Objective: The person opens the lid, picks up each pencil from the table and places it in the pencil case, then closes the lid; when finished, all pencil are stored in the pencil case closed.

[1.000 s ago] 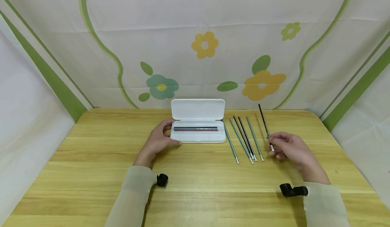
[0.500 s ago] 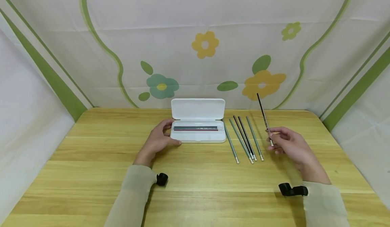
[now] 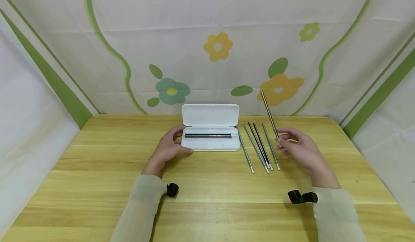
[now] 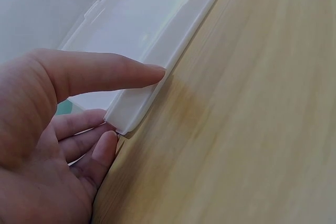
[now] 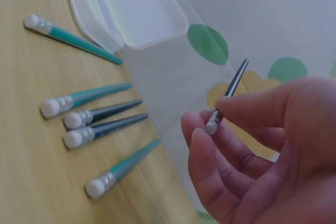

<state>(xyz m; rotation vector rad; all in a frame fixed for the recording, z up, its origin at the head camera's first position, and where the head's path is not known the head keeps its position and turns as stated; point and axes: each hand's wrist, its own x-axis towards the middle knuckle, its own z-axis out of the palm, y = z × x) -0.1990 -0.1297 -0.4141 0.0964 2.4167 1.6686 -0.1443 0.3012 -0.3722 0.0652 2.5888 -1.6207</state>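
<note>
A white pencil case (image 3: 210, 146) lies with its lid raised on the wooden table, several pencils (image 3: 207, 136) in its tray. My left hand (image 3: 169, 146) holds the case at its left end. In the left wrist view the thumb (image 4: 121, 72) lies along the front wall and the other fingers touch the end corner. My right hand (image 3: 296, 144) pinches a dark striped pencil (image 3: 268, 110) near its white eraser end, raised above the table and tilted with the far end up. In the right wrist view, its eraser (image 5: 211, 127) shows between thumb and fingers.
Between the case and my right hand, several loose pencils lie on the table (image 3: 214, 198), teal ones (image 3: 270, 146) and black ones (image 3: 259, 141), erasers toward me. Behind the table hangs a flowered cloth (image 3: 181, 54).
My right hand has lifted the dark pencil and carried it left, toward the loose pencils. The left hand stays at the case.
</note>
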